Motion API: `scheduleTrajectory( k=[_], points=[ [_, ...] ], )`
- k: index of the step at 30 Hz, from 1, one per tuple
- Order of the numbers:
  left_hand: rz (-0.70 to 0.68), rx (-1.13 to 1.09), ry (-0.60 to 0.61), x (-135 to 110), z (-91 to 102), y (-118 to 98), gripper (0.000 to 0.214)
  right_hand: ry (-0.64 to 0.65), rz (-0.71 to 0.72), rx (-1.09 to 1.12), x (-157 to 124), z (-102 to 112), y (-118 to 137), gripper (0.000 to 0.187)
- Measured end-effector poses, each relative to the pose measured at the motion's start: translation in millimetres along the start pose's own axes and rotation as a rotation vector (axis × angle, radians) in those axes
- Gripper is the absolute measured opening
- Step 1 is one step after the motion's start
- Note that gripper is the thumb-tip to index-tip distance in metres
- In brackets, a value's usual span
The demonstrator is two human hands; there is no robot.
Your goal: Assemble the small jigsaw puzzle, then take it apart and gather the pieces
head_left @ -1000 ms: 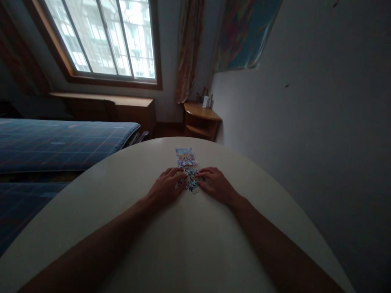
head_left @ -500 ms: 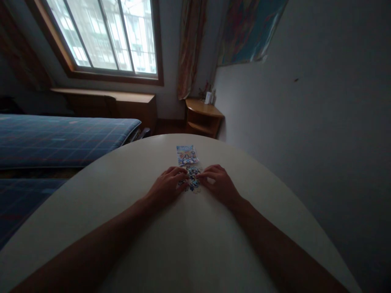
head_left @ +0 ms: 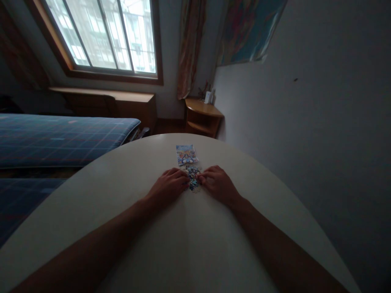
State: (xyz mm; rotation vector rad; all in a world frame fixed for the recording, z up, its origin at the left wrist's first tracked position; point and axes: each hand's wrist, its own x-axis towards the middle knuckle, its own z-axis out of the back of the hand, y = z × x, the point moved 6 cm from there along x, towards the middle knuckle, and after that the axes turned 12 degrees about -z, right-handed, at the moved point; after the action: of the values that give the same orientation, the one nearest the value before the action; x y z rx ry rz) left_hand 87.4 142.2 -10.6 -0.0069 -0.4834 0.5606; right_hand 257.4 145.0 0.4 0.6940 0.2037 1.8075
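Observation:
A small heap of colourful jigsaw pieces (head_left: 193,179) lies near the far side of a round white table (head_left: 183,244). My left hand (head_left: 168,186) rests palm down on the heap's left side, fingers curled onto the pieces. My right hand (head_left: 217,184) presses in from the right, fingers bent against the pieces. The two hands nearly meet over the heap and hide most of it. Just beyond the heap lies a small printed picture card (head_left: 186,154), flat and untouched.
A grey wall (head_left: 305,101) runs close along the table's right edge. A bed with a blue checked cover (head_left: 61,138) stands to the left. A wooden corner shelf (head_left: 201,116) and a window (head_left: 106,36) are behind the table.
My hands have drawn closer together, squeezing the jigsaw pieces into a tighter heap. The view has shifted slightly.

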Motion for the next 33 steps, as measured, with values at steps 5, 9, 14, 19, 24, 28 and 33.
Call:
scheduleTrajectory(
  k=[5, 9, 14, 19, 24, 28, 33],
  points=[
    [0.004, 0.030, -0.002, -0.5, -1.1, -0.2, 0.017, -0.025, -0.053, 0.013, 3.2, -3.6, -12.1, 0.024],
    [0.016, 0.046, 0.001, -0.5, -0.4, -0.2, 0.016, 0.000, -0.041, 0.016, 3.1, -7.3, -12.4, 0.023],
    [0.030, 0.042, -0.014, -1.2, 0.8, 1.0, 0.017, 0.000, -0.072, 0.045, 3.1, -6.7, -12.2, 0.020],
    [0.116, -0.053, -0.030, -2.7, -0.6, 8.6, 0.021, 0.013, -0.086, 0.047, 3.2, -6.5, -12.3, 0.018],
    [0.146, -0.154, -0.049, -2.3, -2.4, 12.4, 0.023, 0.012, -0.111, 0.024, 4.8, -5.8, -15.1, 0.019],
    [0.147, -0.178, -0.075, -2.4, -3.3, 13.2, 0.022, -0.030, -0.155, 0.015, 6.8, -4.1, -19.1, 0.021],
    [0.149, -0.195, -0.178, -4.2, 3.2, 12.5, 0.018, -0.017, -0.157, 0.060, 6.9, -6.6, -19.8, 0.017]
  ],
)
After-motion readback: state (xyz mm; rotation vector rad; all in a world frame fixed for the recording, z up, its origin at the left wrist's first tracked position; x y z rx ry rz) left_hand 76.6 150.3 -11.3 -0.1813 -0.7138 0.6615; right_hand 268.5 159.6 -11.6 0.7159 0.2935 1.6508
